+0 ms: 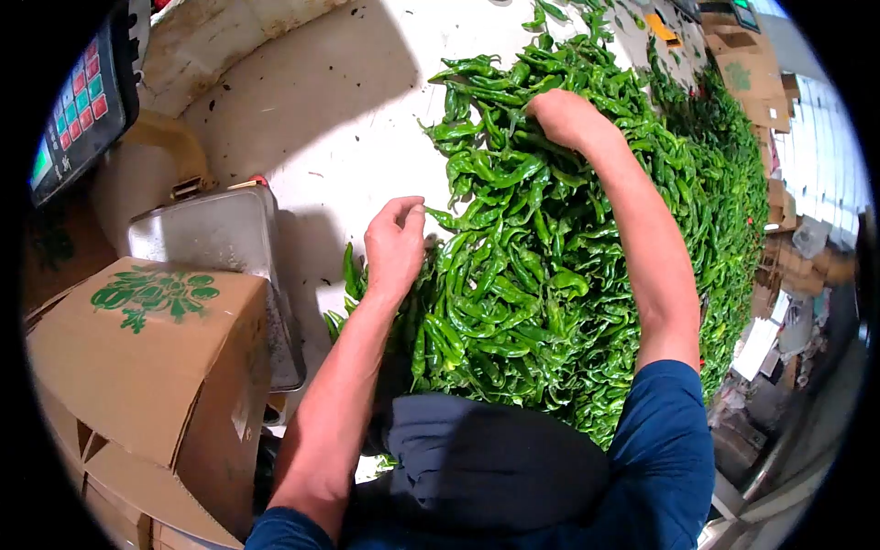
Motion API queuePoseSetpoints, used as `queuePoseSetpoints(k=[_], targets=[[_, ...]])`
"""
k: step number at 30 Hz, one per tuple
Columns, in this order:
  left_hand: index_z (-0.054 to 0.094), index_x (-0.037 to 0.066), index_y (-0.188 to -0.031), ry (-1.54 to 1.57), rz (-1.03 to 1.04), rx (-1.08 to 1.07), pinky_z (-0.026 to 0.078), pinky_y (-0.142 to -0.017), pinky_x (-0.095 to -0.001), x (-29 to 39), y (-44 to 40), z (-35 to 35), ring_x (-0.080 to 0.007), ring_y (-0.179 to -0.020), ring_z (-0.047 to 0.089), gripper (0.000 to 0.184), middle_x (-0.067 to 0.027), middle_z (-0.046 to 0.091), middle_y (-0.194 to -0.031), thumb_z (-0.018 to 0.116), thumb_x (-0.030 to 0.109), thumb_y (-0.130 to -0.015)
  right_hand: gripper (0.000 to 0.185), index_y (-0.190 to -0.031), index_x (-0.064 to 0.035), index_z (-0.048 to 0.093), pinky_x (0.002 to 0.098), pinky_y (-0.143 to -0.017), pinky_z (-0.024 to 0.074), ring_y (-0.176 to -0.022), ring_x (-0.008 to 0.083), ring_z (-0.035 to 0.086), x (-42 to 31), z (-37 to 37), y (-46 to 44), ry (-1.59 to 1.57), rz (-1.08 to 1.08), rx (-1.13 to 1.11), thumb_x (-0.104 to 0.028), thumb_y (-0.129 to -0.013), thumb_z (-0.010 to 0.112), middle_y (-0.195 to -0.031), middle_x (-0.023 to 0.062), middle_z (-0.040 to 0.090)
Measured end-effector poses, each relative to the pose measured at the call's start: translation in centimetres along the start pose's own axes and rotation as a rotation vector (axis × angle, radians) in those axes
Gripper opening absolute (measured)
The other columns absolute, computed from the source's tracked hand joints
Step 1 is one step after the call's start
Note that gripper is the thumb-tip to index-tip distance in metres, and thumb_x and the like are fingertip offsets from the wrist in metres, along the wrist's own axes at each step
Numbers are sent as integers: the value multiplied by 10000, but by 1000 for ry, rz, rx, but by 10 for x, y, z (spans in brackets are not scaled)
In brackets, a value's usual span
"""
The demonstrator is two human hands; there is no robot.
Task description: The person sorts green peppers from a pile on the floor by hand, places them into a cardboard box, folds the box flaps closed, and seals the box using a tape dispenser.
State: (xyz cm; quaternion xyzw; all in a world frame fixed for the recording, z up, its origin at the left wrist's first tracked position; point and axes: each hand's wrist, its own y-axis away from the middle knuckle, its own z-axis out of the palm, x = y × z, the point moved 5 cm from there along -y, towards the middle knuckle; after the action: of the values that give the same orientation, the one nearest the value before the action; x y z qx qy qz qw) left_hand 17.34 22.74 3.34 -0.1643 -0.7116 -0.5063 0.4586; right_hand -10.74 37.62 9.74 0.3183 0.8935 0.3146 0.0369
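Peppers everywhere, and far too many to count: one great heap of long green chili peppers (500, 339) on the worktop (367, 156), sprawling from twelve o'clock, through three, down to five! Lovely glossy skins, bright to deep green, slim and tapering, many of them bent or curled, with the light glinting off their wrinkled shoulders. They lie every which way, tightly piled on the right, thinning to single pods along the left edge, and a few more sit just beyond the left forearm towards nine o'clock.

Two hands in play! The left hand (396, 243), close to the middle, has its thumb and fingers drawn nearly together, right up against the tip of a pepper at the heap's edge; whether it grips that pod, I can't tell. The right hand (555, 117) is up at one o'clock, fingers curled down into the peppers, fingertips hidden, so no telling what it has hold of.

Outward we go: one metal tray (206, 234) at nine o'clock, one keypad console (82, 110) with red and green keys at ten. In front of the tray, between eight and nine, stands a cardboard box (156, 357) bearing one green vegetable print (156, 291). And one yellow object (662, 30), too small to name, between one and two!
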Motion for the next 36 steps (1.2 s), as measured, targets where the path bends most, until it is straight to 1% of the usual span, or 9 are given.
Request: queuePoseSetpoints(k=[7,11,14,17,18,23,26,30,36], targets=[[698,-32,-1160,-51,6,-62,528,-790,-301,-13,-2,-5,-161,-912,684,281,-108,736,-1008,613,163,-977,198,-893,28,733,502,-803,588,-917,418,721,3,8,5,-68,23,9,-42,-820,563,-943,269,720],[723,-3,-1133,-40,13,-40,536,-737,-314,-15,-5,-5,-154,-758,646,259,-100,737,-870,636,167,-959,188,-934,23,725,492,-765,580,-877,429,709,4,-2,9,-136,29,1,-59,-819,600,-922,264,714],[722,-7,-1127,-8,9,-34,538,-747,-313,-18,-7,-8,-157,-771,660,252,-107,738,-883,627,161,-965,149,-934,22,720,404,-652,569,-719,327,704,-1,-21,29,-435,-165,72,-93,-861,660,-835,198,729],[665,-10,-1223,64,-59,-64,539,-775,-293,-20,-8,-14,-157,-893,679,295,-89,723,-1039,586,169,-1003,117,-915,-31,741,250,-555,494,-623,82,604,-51,-74,72,-1281,-141,-83,-141,-935,708,-762,38,701],[659,-8,-1231,148,-121,-41,543,-775,-295,-24,-7,-15,-160,-893,679,295,-89,719,-1044,582,165,-1005,134,-935,-24,739,254,-558,493,-614,102,603,-63,-75,73,-1438,-247,-5,-155,-941,712,-772,56,704],[650,-4,-1232,322,-279,-11,557,-762,-296,-27,3,-12,-158,-886,678,279,-89,708,-1053,572,155,-1017,227,-1062,46,642,247,-605,477,-687,124,590,-134,-15,-2,-1998,-98,-95,-160,-982,695,-840,81,651],[657,-32,-1214,362,-298,32,564,-742,-300,-36,11,-22,-167,-856,684,269,-112,711,-1025,574,116,-1005,218,-1087,51,680,249,-609,510,-688,114,613,-190,5,-42,-2024,-119,-69,-115,-950,714,-831,54,665],[641,-45,-1209,379,-315,54,586,-752,-306,-46,14,-27,-159,-840,674,268,-98,685,-1012,575,127,-1014,293,-1133,47,688,301,-584,541,-716,140,682,-242,8,-83,-1619,-156,-50,-117,-894,729,-860,96,707],[612,-16,-1284,253,-200,52,573,-777,-312,-34,7,-31,-162,-876,660,321,-86,670,-1008,593,148,-1009,588,-1365,-15,554,441,-894,566,-1045,351,703,-267,-58,-133,-720,-280,425,-211,-830,696,-1132,259,696]])
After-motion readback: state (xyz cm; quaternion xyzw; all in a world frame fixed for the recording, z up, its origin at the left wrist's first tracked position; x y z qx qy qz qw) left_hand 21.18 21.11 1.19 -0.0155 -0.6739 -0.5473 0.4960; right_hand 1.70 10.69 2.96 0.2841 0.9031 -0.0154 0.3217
